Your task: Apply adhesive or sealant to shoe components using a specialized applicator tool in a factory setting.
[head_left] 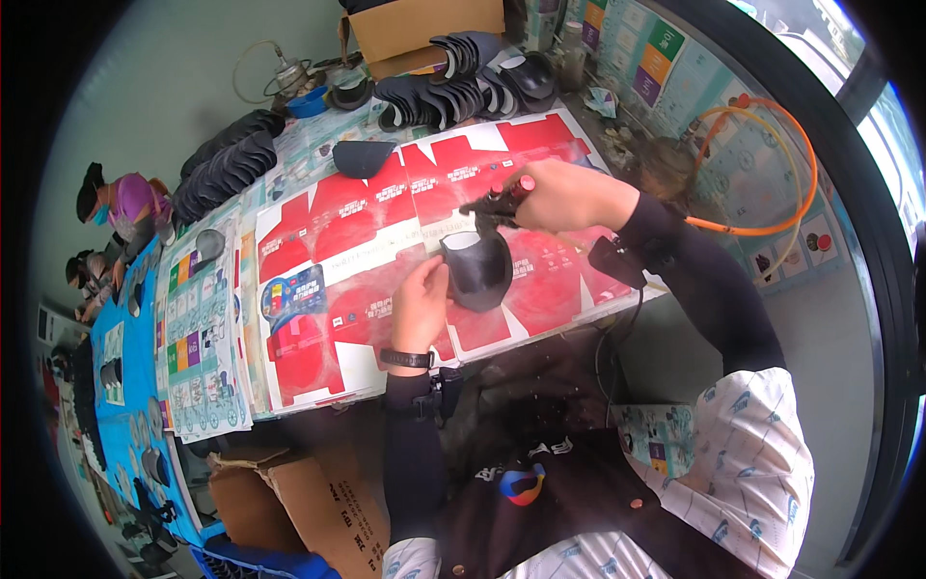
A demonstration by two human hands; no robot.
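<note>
My left hand (422,307) pinches the left edge of a curved, black, cup-like piece (479,274) with a pale patch at its upper rim. The piece is held over the near part of the printed red and white sheets. My right hand (569,198) is wrapped round a dark spray gun (497,204) with red knobs, its front end just above the far rim of the piece. Another dark curved piece (364,158) lies by itself on the far edge of the sheets.
Rows of nested dark pieces (429,101) stand at the table's back, near a blue bowl (308,102). An orange hose (750,230) loops at right. An open cardboard box (307,502) sits below the table. Two people work at a blue table (121,386) on the left.
</note>
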